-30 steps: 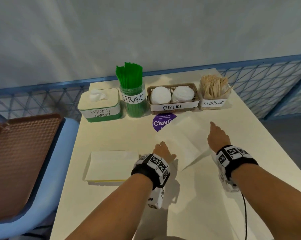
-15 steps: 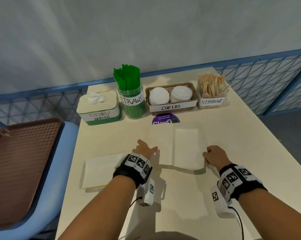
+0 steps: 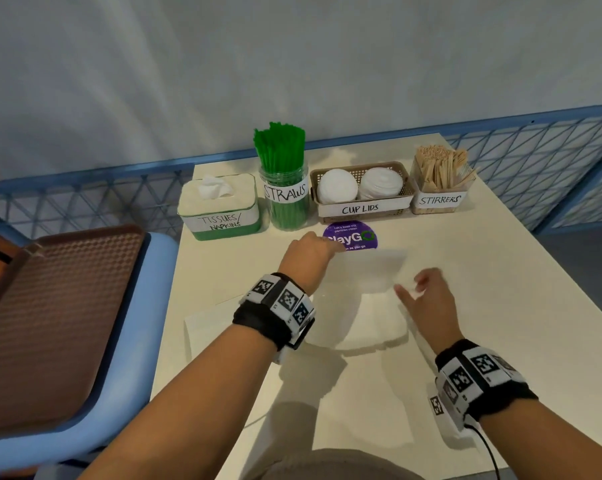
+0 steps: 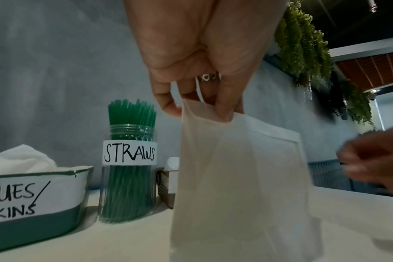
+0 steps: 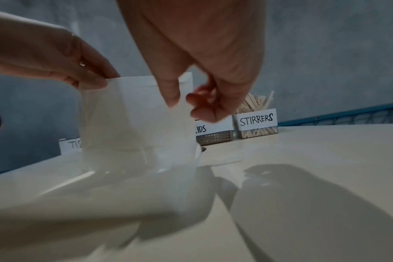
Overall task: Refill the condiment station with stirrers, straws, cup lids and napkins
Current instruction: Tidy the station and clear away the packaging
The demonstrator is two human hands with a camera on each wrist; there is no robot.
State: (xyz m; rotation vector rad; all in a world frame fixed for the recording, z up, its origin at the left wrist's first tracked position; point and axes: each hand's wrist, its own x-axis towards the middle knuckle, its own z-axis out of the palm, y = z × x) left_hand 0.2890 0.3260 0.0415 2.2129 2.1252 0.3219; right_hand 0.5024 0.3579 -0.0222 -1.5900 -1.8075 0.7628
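Note:
My left hand pinches the top left corner of a white napkin and holds that part upright off the table; its lower part lies on the table. The wrist views show the same pinch by the left hand on the napkin. My right hand hovers blurred at the napkin's right edge with fingers loosely curled, gripping nothing that I can see. A flat stack of napkins lies under my left forearm. The tissues/napkins box stands at the back left.
At the back stand the jar of green straws, the cup lids basket and the stirrers holder. A purple sticker lies before the basket. A blue chair carrying a brown tray is left of the table.
The napkin lay flat under both hands. My left hand has moved forward and raised its top corner; my right hand has let go of the lower right corner and moved up.

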